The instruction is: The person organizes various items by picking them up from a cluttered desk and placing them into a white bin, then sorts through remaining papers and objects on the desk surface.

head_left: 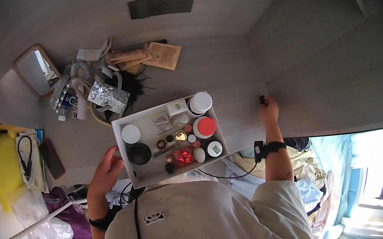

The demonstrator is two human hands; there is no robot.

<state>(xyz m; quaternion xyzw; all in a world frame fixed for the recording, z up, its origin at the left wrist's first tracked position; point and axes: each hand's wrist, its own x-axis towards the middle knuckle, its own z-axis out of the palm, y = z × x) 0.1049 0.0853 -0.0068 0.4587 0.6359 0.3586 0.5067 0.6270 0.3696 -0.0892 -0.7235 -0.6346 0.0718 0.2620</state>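
A white rectangular box [165, 181] stands tilted in front of my chest, filled with jars and small bottles. Against its left wall my left hand [108, 169] is closed, the thumb bent by the side and part of the grip hidden. Inside are a red-lidded jar [204, 127], a white-lidded jar [200, 102], a black round jar [139, 153], a red clear bottle [183, 156] and a square clear case [162, 123]. Far to the right, my right hand [269, 111] reaches to the desk by the side panel, fingertips pinching a small black object [262, 100] of unclear kind.
A cluttered basket [98, 116] with blister packs [109, 96] sits left of the box. Behind lie brown paper packets [163, 56]. A framed mirror [37, 69] leans at the left; a phone [52, 158] lies near the edge. A side panel [338, 67] bounds the desk's right.
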